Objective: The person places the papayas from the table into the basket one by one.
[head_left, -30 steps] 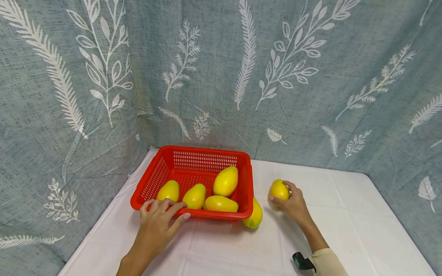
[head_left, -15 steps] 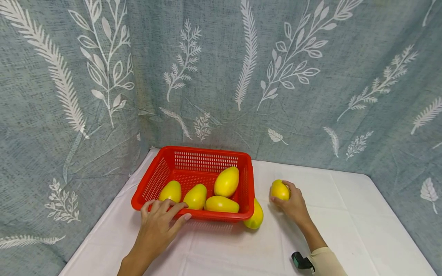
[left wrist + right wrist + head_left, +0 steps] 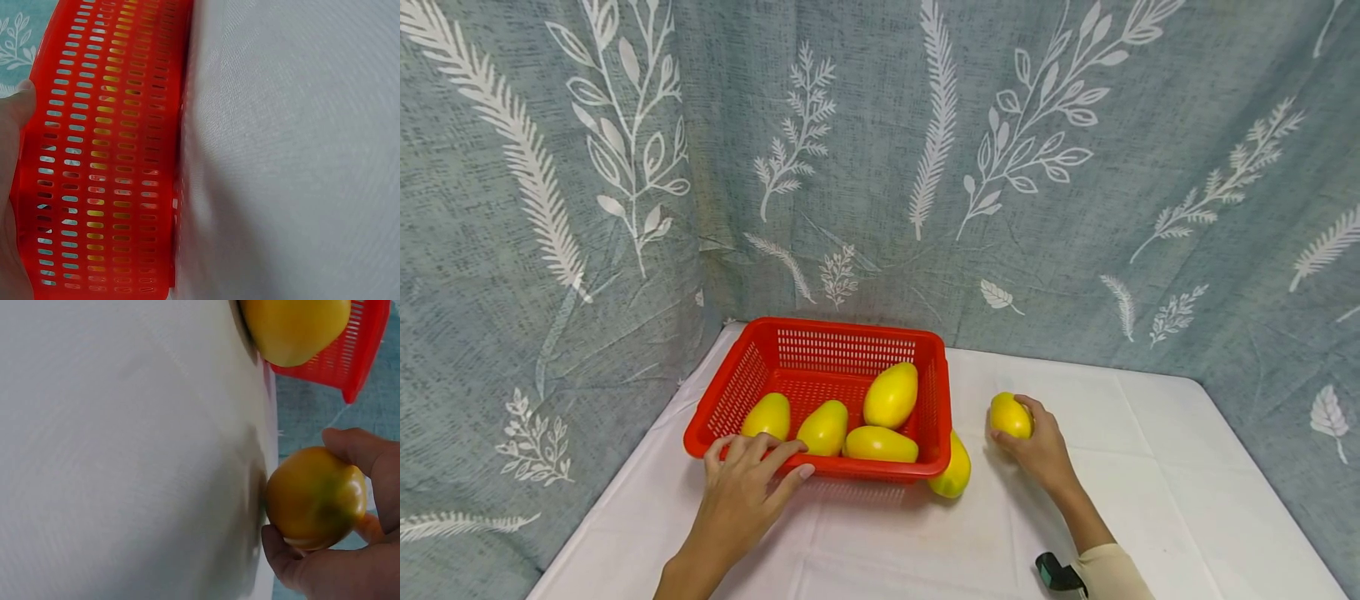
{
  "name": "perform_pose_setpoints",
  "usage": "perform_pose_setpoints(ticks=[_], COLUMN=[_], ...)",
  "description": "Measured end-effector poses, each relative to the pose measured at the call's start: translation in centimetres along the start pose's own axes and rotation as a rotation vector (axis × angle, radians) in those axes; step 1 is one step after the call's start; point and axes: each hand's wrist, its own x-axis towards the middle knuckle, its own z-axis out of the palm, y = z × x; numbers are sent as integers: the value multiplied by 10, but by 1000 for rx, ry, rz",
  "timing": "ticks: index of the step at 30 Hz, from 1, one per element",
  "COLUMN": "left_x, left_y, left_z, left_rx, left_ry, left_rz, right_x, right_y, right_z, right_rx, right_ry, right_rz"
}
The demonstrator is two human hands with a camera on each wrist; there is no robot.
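A red plastic basket (image 3: 857, 467) with slotted walls holds several yellow mangoes, one of them a mango (image 3: 891, 395) leaning at its right side. My left hand (image 3: 741, 483) grips the basket's near rim, fingers over the edge and thumb outside; in the left wrist view the thumb (image 3: 25, 103) lies against the rim. To the right of the basket, my right hand (image 3: 1037, 442) holds a yellow mango (image 3: 1010, 415) between thumb and fingers, low at the tablecloth. The right wrist view shows this mango (image 3: 315, 497) with a greenish patch; whether it touches the cloth I cannot tell.
Another mango (image 3: 953, 468) lies on the table against the basket's near right corner, partly hidden by it. White cloth (image 3: 1150, 467) covers the table. A grey-green leaf-patterned curtain (image 3: 865, 167) hangs behind and along the sides. A small black device (image 3: 1058, 573) is beside the right sleeve.
The right hand and its mango have shifted very slightly to the right. Left hand and basket stay where they were.
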Motion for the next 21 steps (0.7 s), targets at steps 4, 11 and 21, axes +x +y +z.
perform_pose_setpoints(ticks=[4,11,21], left_x=[-1,-1,0], left_y=[-1,-1,-1], left_z=[0,-1,1], left_rx=[0,2,-4], left_ry=[2,10,22], left_rz=[0,5,20], right_x=[-2,-7,-15], right_y=[-3,-16,-34], right_z=[-3,-8,-13], right_rx=[21,70,168], right_ry=[3,7,-25], right_rz=[-7,-23,-52])
